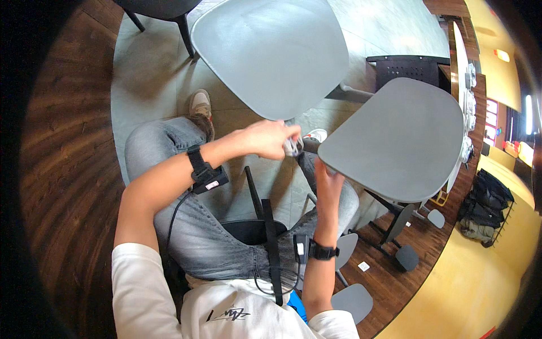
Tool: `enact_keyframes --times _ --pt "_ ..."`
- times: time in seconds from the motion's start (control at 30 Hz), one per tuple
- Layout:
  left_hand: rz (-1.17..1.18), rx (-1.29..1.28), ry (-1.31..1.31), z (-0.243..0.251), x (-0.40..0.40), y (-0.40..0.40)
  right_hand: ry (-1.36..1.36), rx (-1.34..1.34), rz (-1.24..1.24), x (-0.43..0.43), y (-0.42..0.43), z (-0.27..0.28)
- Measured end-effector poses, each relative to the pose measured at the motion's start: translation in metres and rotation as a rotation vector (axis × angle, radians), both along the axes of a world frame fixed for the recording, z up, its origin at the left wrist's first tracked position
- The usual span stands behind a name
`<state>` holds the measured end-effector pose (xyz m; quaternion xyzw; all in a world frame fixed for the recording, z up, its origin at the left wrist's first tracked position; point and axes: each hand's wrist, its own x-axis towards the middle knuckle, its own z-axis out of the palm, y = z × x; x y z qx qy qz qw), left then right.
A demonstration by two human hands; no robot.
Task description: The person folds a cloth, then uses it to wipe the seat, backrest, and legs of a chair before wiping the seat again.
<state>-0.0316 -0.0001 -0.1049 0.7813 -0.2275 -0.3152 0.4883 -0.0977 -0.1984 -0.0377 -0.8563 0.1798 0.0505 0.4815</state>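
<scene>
In my left hand (pixel 269 137) is a small crumpled grey-white cloth or wad (pixel 292 147); blur hides its exact kind. That hand is close to the front edge of a smooth grey chair seat (pixel 275 55). My right hand (pixel 329 182) grips the near left corner of a second grey chair panel (pixel 398 144), with the fingers partly hidden beneath it. Whether this panel is a seat or a backrest, I cannot tell. Both wrists wear black straps with small boxes and cables.
A dark chair (pixel 161 8) stands at the upper left. Below my lap, a dark chair leg (pixel 253 190) rises from the tiled floor (pixel 148 76). Several more chairs, among them a grey one (pixel 353 301), are at the lower right. Dark bags (pixel 487 207) rest by the yellow wall.
</scene>
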Motion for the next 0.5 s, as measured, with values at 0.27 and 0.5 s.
enact_keyframes --times 0.27,0.5 --pt "0.458 0.201 -0.288 0.005 0.017 0.023 -0.165 0.255 -0.065 0.022 -0.035 -0.076" --pt "0.557 0.233 -0.322 0.001 0.016 0.024 -0.137 0.264 -0.227 0.061 -0.073 -0.052"
